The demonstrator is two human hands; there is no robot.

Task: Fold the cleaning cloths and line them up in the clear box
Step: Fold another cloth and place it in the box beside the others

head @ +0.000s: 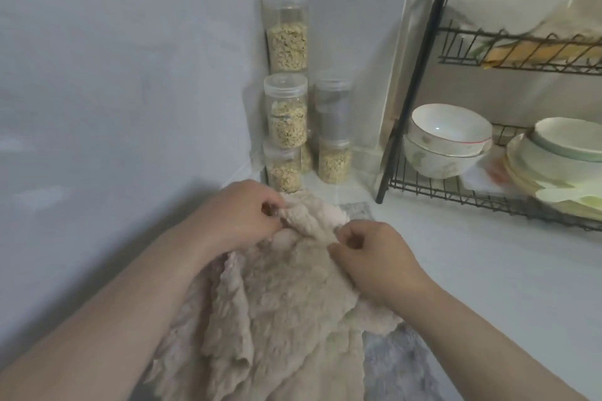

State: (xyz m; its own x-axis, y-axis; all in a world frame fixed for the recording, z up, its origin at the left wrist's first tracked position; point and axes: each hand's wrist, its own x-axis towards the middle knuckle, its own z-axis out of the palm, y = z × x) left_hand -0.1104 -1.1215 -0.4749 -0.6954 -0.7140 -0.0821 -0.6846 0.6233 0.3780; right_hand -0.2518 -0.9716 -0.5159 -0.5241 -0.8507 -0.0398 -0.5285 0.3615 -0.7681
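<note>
White counter point(488, 286), grey walls point(130, 75): fingers point(272, 203) of left hand point(241, 215) and right hand point(374, 257) pinch beige cloth point(286, 303).

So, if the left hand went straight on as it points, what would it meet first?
Beyond the beige cloth it pinches, the left hand would probably meet the bottom oat jar; depth is unclear.

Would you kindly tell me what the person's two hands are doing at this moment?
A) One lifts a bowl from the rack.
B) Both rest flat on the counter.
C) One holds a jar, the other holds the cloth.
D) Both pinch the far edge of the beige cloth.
D: the left hand and the right hand each pinch the far edge of the beige cloth, while no hand touches the jars or the bowls.
</note>
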